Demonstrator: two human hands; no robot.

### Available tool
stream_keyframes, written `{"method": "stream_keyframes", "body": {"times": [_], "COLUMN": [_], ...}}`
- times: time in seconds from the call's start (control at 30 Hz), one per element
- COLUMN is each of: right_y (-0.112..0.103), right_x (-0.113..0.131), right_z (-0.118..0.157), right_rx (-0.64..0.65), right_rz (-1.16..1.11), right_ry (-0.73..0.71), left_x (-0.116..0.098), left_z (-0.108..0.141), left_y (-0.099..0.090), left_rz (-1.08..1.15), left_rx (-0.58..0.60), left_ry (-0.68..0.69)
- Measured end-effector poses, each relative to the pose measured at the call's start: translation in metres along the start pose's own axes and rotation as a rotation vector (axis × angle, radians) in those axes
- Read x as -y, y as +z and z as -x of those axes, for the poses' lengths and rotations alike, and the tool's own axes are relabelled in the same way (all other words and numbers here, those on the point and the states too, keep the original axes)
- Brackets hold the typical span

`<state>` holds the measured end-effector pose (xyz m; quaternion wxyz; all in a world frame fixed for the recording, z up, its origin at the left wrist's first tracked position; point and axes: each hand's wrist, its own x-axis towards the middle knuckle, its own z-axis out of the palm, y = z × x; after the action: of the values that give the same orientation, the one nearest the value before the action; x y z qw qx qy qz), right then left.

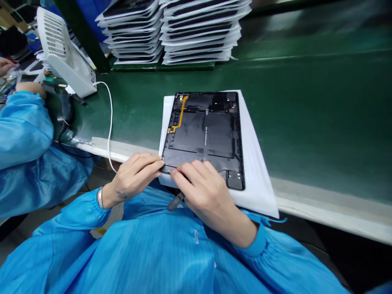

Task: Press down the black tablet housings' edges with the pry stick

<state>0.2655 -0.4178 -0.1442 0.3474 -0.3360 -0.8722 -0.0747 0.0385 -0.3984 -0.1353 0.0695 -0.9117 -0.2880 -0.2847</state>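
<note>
A black tablet back panel (203,136) with a yellow flex cable (180,114) lies face up on a white foam sheet (254,171). My left hand (131,179) pinches the panel's near left corner with its fingertips. My right hand (202,192) lies over the near edge, with its fingers on the panel. A dark plastic tool (176,201) sticks out from under my right palm, and its upper end is hidden. A metal bracelet (100,198) circles my left wrist.
A green conveyor belt (306,114) with a pale edge rail (333,208) runs across the view. Two tall stacks of white-sleeved panels (202,30) stand behind it. A white fan (65,53) with a white cable (110,118) and a co-worker's blue sleeve (24,134) are at left.
</note>
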Motion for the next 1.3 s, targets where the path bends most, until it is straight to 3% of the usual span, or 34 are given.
{"method": "stream_keyframes", "body": {"times": [0.47,0.63,0.77,0.9,1.1,1.3], "right_y": [-0.001,-0.022,-0.039,-0.036,-0.018,-0.019], "right_x": [0.0,-0.008,-0.012,-0.008,-0.001,0.002], "right_z": [0.001,-0.001,-0.004,-0.006,-0.005,-0.011], "right_rx": [-0.018,0.061,0.132,0.091,0.146,0.271], "right_rz": [0.028,-0.118,0.0,0.02,0.006,0.014], "right_ry": [0.025,0.096,0.104,0.113,0.111,0.152], "left_x": [-0.002,0.0,0.012,0.021,0.019,0.016], "left_z": [0.007,0.001,-0.004,-0.009,-0.008,-0.006], "left_y": [-0.004,-0.008,-0.006,0.002,0.011,0.018], "left_rz": [-0.023,0.101,0.16,0.186,0.122,0.122], "left_rx": [0.058,0.073,0.174,0.271,0.2,0.137], "left_ry": [0.014,-0.07,-0.092,-0.079,-0.071,-0.077]}}
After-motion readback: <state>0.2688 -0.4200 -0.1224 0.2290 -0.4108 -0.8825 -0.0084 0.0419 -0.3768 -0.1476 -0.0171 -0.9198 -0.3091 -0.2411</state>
